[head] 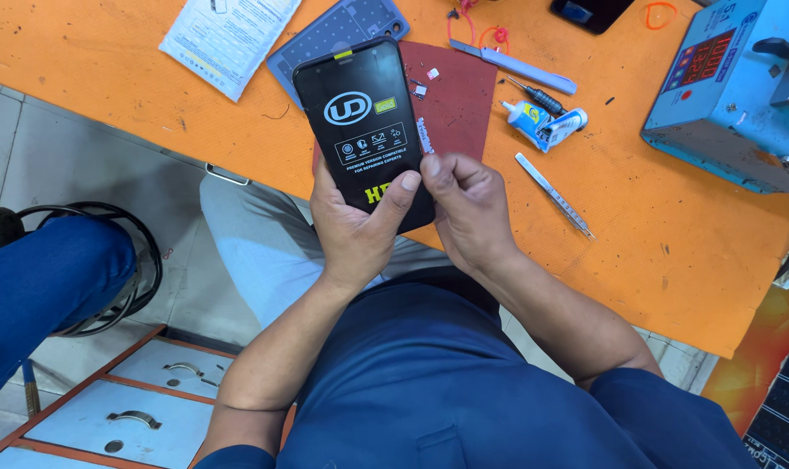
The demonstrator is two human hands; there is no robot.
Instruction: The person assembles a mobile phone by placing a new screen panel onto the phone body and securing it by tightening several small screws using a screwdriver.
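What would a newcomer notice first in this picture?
First, the black phone screen in the centre, gripped from below by the left hand, with the right hand pinching its lower right edge. Then the orange table beneath, and the blue machine at its upper right corner.

We cannot see the black phone screen's (364, 122) lower end, covered by our left hand (360, 230) and right hand (468, 208). At two o'clock the blue machine (729, 95) runs off the edge; at twelve, a dark phone (588, 12) is cut off.
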